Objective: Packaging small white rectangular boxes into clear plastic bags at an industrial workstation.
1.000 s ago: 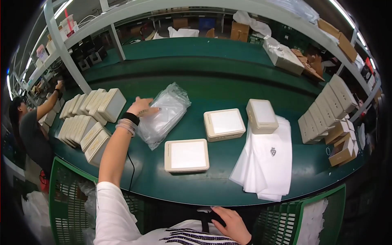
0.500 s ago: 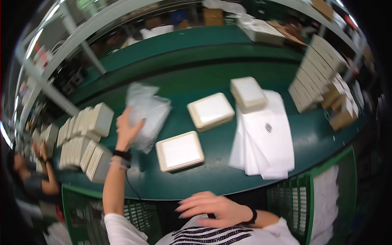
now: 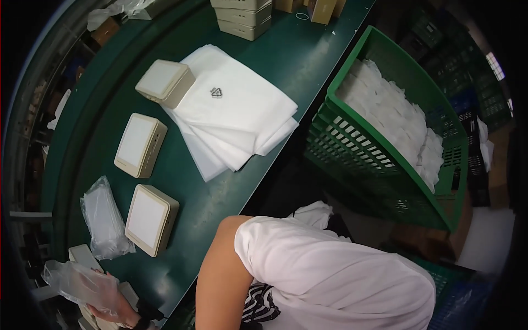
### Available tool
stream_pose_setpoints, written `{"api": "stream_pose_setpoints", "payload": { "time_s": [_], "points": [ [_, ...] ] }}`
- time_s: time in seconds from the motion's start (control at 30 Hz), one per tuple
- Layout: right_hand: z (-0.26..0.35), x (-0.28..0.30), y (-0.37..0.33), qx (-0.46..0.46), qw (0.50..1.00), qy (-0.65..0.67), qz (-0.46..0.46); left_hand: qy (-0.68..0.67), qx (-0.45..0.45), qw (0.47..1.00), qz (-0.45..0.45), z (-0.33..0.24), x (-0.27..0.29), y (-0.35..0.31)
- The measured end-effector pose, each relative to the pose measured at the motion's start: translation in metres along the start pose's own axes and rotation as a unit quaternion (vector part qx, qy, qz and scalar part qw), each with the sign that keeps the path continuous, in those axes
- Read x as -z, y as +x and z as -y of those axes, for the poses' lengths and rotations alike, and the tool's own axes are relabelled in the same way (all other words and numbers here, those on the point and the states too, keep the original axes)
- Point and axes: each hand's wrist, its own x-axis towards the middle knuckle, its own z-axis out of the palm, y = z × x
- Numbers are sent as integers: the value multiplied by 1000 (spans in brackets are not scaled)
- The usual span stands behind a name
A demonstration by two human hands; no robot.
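Note:
At the lower left, my left hand (image 3: 118, 305) has its fingers closed on a clear plastic bag (image 3: 82, 283). Through the film the fingers show only in part. A dark band with a cord circles the wrist. Beside it lies a stack of clear plastic bags (image 3: 103, 220). Nearby on the green table (image 3: 192, 203) stands a cream box-shaped device (image 3: 148, 220) with a white face, and a second such device (image 3: 137, 146) is farther along. My right arm (image 3: 223, 269) bends at the elbow and leaves through the lower edge, its hand out of sight.
A third cream device (image 3: 164, 81) rests against fanned white sheets or sleeves (image 3: 236, 99). More cream units (image 3: 242, 19) are stacked at the top. Right of the table edge, a green crate (image 3: 357, 146) holds many white wrapped items. Cream units (image 3: 82, 256) stand partly hidden behind my left hand.
The view has swung to the right, bringing the crate fully in. My left hand has come off the bag stack with one bag. My right hand has gone out of view.

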Motion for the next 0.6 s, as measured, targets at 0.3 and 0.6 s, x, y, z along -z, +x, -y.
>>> {"api": "stream_pose_setpoints", "payload": {
  "time_s": [0.3,0.6],
  "points": [
    [-4,-21,0,-14,992,87,93,-14,44,999,21,-1,-3,-29],
    [17,-10,-2,-5,969,168,179,-3,85,983,162,-4,14,-32]
  ]
}}
